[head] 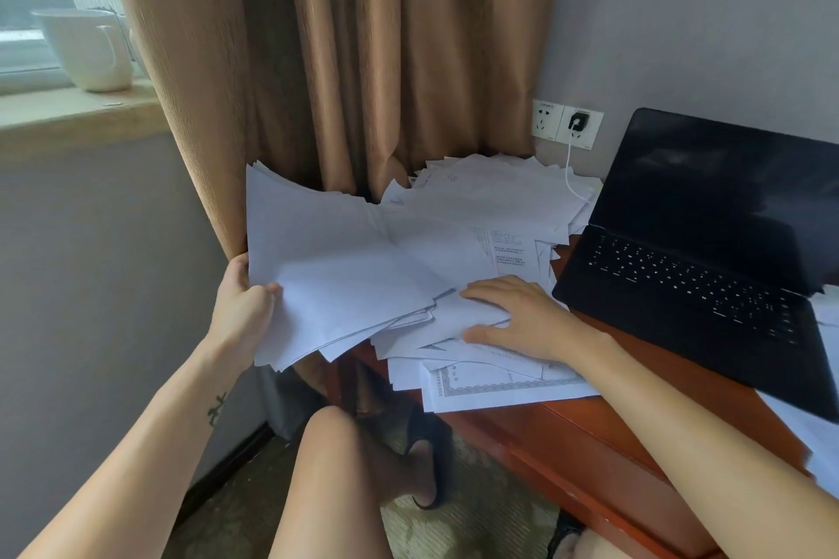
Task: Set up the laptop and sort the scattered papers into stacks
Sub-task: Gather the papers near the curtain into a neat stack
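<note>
A: Is anything sitting in a container?

B: Only a white mug (88, 48) is standing on the windowsill (68, 113) at far left, and the view is not showing what is inside it. The wooden desk (590, 427) is carrying everything else.

A: What is lying on it?

B: A loose pile of papers (481, 200) is spreading across the desk's far left corner, against the brown curtain (363, 59), with sheets overlapping at all angles. The black laptop (708, 250) is sitting open just beside the pile on its right, with the screen dark. More sheets are showing at the desk's right edge, beyond the laptop.

A: Is it plugged in?

B: A black plug (579, 122) is sitting in the wall socket (551, 119), and a white cable (570, 172) is running down from it onto the pile. Where it ends cannot be told.

A: What is the left hand doing?

B: The left hand (245, 304) is gripping a thick sheaf of papers (336, 268) by its near left edge, thumb on top and fingers curled beneath. It is holding the sheaf tilted over the desk's corner, partly overhanging the floor.

A: And the right hand?

B: The right hand (513, 318) is lying palm down on the near part of the pile. Its fingers are straight and spread, pressing the sheets flat and closing round nothing.
</note>
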